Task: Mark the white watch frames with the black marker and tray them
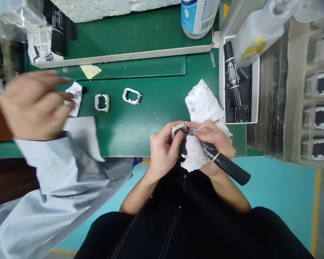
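Black marker (221,162) and a white cloth (193,155) are gripped in the right hand (212,138), tip laid against the small grey frame (177,128) pinched by the left hand (163,147) (two more frames (102,102) left on the green mat (156,104))

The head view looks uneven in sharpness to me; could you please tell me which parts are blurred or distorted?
In the head view, the co-worker's hand at the left is smeared by motion blur, while the left hand, the right hand, the marker and the small frame are sharp; the trays at the right edge look stretched and soft; lighting is even, without harsh shadows.
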Demonstrator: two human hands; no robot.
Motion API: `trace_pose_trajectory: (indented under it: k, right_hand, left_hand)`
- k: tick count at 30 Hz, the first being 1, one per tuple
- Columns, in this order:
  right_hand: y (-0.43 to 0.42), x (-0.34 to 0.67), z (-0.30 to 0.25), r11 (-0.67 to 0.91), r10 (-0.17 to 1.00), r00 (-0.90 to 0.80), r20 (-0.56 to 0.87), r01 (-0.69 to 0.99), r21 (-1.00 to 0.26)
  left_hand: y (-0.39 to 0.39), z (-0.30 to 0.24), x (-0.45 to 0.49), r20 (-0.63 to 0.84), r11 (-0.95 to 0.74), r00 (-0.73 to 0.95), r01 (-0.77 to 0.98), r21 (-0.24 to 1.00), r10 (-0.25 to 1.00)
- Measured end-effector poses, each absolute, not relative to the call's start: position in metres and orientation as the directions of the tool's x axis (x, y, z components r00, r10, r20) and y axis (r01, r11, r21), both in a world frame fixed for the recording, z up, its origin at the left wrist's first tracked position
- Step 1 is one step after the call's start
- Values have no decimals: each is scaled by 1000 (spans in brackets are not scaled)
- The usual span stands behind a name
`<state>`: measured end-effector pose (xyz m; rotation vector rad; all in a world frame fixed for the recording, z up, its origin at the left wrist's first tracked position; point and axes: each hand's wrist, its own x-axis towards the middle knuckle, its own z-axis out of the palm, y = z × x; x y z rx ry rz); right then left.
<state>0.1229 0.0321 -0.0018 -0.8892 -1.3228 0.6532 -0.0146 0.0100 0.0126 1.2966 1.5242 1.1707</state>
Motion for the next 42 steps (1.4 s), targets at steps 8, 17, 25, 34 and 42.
trace_pose_trajectory:
  k: [8, 17, 25, 34, 42]
  right_hand:
    - [36, 127, 3, 554, 820, 113, 562, 91, -827]
    - [31, 133, -5, 598, 784, 6, 620, 257, -759]
    - [32, 134, -3, 611, 777, -19, 630, 267, -745]
    - [31, 133, 0, 636, 750, -18, 661, 291, -715]
    - [22, 127, 2, 574, 793, 22, 609, 305, -759]
  left_hand:
    - [10, 12, -14, 44, -4, -147, 265, 964, 988]
    - [7, 12, -11, 63, -16, -150, 295, 955, 987]
    - [7, 12, -10, 25, 31, -173, 310, 950, 985]
    - [4, 9, -11, 46, 17, -181, 329, 944, 982]
    - [5, 10, -13, 28, 29, -157, 350, 936, 987]
